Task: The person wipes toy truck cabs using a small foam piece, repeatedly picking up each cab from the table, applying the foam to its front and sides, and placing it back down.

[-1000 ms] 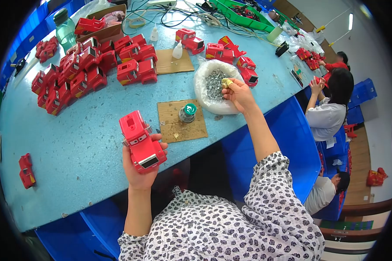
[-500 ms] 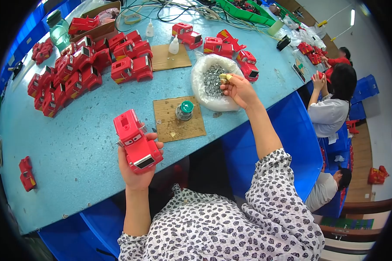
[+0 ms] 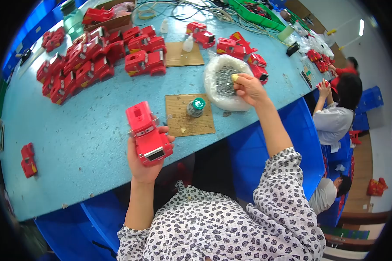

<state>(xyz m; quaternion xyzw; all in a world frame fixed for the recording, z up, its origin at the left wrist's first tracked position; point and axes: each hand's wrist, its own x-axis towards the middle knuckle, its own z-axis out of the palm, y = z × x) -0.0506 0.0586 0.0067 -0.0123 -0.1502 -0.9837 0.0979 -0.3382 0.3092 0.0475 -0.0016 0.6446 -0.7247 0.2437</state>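
My left hand (image 3: 147, 170) is wrapped round a red toy truck (image 3: 149, 138) with eyes on its windscreen and a dark panel at the front. It holds the truck up near the table's front edge. My right hand (image 3: 251, 90), with yellowish covers on the fingertips, is pinched over an open clear plastic bag (image 3: 213, 96) full of small silvery pieces (image 3: 225, 82). Anything between those fingertips is too small to make out. Left of the bag, a glass jar with a green top (image 3: 196, 107) stands on a cardboard piece (image 3: 177, 122).
Many red toy trucks (image 3: 91, 71) are heaped at the back left, and one red truck (image 3: 28, 160) lies at the far left. White squeeze bottles (image 3: 188, 44) stand near another cardboard sheet (image 3: 173, 58). Cables cross the back. Co-workers (image 3: 337, 117) sit at the right.
The whole view has shifted slightly, so the table's things appear farther right and a little higher. My left hand still holds the truck, and my right hand stays over the bag with fingers pinched.
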